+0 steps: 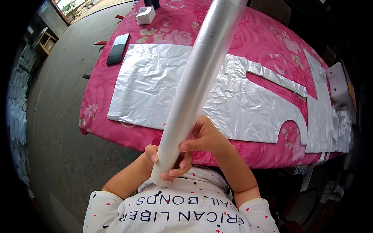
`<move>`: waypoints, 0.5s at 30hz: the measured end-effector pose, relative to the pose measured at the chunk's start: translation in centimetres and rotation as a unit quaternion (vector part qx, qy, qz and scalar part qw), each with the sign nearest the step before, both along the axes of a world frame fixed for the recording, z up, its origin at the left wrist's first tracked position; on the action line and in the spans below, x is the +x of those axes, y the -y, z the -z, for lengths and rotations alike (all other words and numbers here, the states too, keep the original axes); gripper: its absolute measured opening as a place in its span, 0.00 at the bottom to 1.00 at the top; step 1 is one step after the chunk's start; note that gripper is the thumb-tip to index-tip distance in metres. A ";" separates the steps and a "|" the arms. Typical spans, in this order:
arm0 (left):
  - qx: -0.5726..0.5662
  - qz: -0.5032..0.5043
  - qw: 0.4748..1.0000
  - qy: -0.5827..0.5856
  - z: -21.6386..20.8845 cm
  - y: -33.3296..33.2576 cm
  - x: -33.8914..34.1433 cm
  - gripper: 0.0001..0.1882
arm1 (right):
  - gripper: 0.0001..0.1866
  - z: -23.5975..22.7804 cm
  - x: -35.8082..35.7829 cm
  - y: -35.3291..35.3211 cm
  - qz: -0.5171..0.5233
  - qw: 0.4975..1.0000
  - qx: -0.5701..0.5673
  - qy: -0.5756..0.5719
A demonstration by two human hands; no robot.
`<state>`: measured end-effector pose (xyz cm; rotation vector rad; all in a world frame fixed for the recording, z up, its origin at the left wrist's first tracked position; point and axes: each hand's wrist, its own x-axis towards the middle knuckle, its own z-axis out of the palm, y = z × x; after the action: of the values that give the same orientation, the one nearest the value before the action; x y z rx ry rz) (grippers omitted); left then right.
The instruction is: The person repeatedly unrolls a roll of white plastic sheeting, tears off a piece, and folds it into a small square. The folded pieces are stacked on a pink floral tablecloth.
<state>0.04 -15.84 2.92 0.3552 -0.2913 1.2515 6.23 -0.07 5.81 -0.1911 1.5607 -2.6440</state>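
I hold a long roll of clear plastic film (pixel 194 85) tilted up in front of me, its lower end close to my shirt and its top running past the upper edge of view. Around the lower end, my left hand (pixel 169 167) is closed, its thumb on one side and fingertips showing on the other. Higher up, my right hand (pixel 206 136) grips the roll's right side with thumb and bent fingers; part of those fingers is hidden behind it. Beyond the roll, a flat, silvery-white vest-shaped plastic bag (pixel 252 105) lies crinkled on the table, partly covered from sight.
A pink flowered cloth (pixel 97 105) covers the table. On it are a phone (pixel 118 49), a stack of small white cards or papers (pixel 145 15) and more silvery bags (pixel 320 128) beside a white plastic container (pixel 342 85). Stacked pale bundles (pixel 19 116) stand across the grey floor.
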 end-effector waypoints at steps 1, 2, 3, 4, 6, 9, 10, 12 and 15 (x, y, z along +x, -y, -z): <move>-0.013 -0.009 1.000 -0.011 0.2 0.3 -0.2 0.32 | 0.13 0.0 0.1 0.0 0.016 0.999 0.031 -0.005; -0.074 -0.047 0.992 -0.092 0.1 0.7 -0.7 0.34 | 0.09 0.1 0.1 -0.1 0.031 0.997 0.063 -0.010; -0.135 -0.085 0.972 -0.173 -0.2 1.3 -1.4 0.36 | 0.09 -0.1 0.3 -0.2 0.039 0.996 0.078 0.018; -0.195 -0.122 0.940 -0.251 -0.6 1.5 -1.8 0.37 | 0.08 -0.6 0.5 -0.5 0.047 0.993 0.094 0.045; -0.269 -0.220 0.842 -0.412 -1.6 0.9 -2.5 0.39 | 0.08 -0.6 0.7 -0.5 0.074 0.987 0.098 0.099; -0.337 -0.325 0.751 -0.465 0.1 0.2 -2.4 0.35 | 0.10 0.2 0.4 0.4 0.118 0.971 0.132 0.163; -0.350 -0.359 0.731 -0.462 0.9 -0.2 -2.2 0.32 | 0.12 0.7 0.4 0.7 0.122 0.959 0.188 0.174; -0.363 -0.412 0.624 -0.556 0.4 -1.1 -1.6 0.23 | 0.18 1.5 0.4 1.5 0.120 0.942 0.251 0.189; -0.416 -0.262 0.672 -0.554 -0.8 -0.1 -2.3 0.20 | 0.21 1.7 1.3 1.2 0.055 0.945 0.249 0.206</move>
<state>-2.27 -15.75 3.75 0.3371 1.5102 1.3445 7.53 -1.27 4.07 0.4555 2.0327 -2.0647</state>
